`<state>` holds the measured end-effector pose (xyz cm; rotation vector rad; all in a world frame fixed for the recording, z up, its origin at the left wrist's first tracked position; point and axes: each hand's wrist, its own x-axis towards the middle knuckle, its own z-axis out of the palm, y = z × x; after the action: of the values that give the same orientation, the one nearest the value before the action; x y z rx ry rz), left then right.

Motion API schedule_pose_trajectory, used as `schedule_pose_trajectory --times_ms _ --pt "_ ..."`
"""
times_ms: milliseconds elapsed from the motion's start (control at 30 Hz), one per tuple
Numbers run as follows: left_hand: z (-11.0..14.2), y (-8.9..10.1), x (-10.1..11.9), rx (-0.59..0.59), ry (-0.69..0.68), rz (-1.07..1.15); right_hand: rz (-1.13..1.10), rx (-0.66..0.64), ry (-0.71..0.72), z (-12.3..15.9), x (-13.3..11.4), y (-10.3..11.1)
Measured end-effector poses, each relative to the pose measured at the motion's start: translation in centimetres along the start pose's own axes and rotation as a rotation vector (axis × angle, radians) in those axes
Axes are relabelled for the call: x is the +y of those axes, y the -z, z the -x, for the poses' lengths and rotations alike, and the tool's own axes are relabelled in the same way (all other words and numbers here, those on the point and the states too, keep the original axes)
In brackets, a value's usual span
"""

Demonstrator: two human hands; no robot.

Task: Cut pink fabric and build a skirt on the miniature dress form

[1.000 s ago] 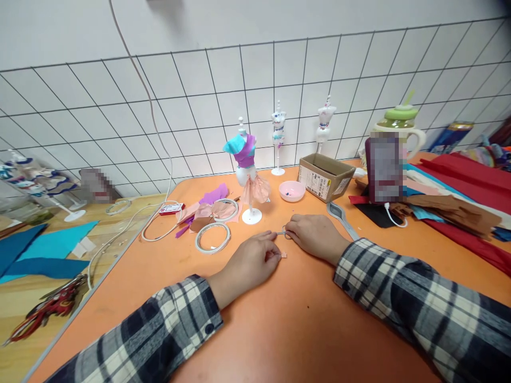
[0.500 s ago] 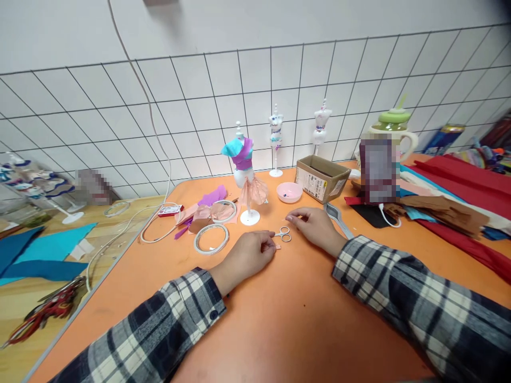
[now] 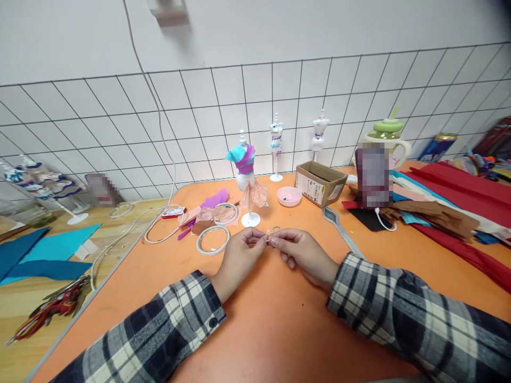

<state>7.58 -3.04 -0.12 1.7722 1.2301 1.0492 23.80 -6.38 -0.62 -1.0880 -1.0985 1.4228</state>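
Observation:
My two hands meet fingertip to fingertip just above the orange table (image 3: 279, 319). My left hand (image 3: 239, 254) is closed in a pinch on a small pale pink piece (image 3: 268, 235). My right hand (image 3: 302, 251) is also pinched, touching the same spot; what it holds is too small to make out. The metal finger loops of small scissors (image 3: 276, 229) show right behind the fingertips, and I cannot tell whether they are held or lying on the table. Both arms wear plaid sleeves.
Behind the hands stand a mini mannequin (image 3: 246, 178) in a purple and teal top, two tape rolls (image 3: 213, 239), a pink bowl (image 3: 289, 196), a cardboard box (image 3: 321, 183) and a grey tool (image 3: 339, 226). Red and brown fabrics (image 3: 451, 207) lie right. A white cable (image 3: 159, 226) and blue fabric (image 3: 43, 250) lie left.
My right hand let go of the scissors, reached a little farther back, then came back to meet my left hand. My left hand rose slightly with the pink piece.

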Motion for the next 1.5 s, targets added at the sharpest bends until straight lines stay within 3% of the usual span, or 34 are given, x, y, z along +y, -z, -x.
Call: schedule_pose_trajectory --times_ms 300,700,933,1033,1133,1267,1433,1500 --pt "0.6 -0.6 0.5 0.006 -0.041 0.104 -0.161 0.104 -0.033 -0.2 1.0 -0.4" --pt "0.8 0.0 0.8 -0.023 -0.142 0.061 -0.177 0.119 -0.069 0.4 0.4 -0.9" --pt "0.7 0.2 0.8 -0.024 -0.132 0.065 -0.107 0.143 -0.059 0.5 0.6 -1.0" --pt "0.6 0.4 0.5 -0.031 -0.133 0.083 -0.109 0.11 -0.057 0.4 0.5 -0.7" --pt "0.3 0.8 0.1 -0.056 -0.148 0.135 -0.138 -0.007 -0.1 0.3 0.2 -0.1" --pt "0.1 1.7 0.0 -0.084 -0.261 0.113 -0.169 -0.174 -0.214 0.0 -0.2 0.9" --pt "0.2 3.1 0.8 -0.322 -0.633 -0.212 -0.039 -0.283 -0.256 -0.6 -0.5 2.1" --pt "0.1 3.6 1.0 -0.363 -0.759 -0.363 0.053 -0.345 -0.231 -0.9 -0.8 2.8"
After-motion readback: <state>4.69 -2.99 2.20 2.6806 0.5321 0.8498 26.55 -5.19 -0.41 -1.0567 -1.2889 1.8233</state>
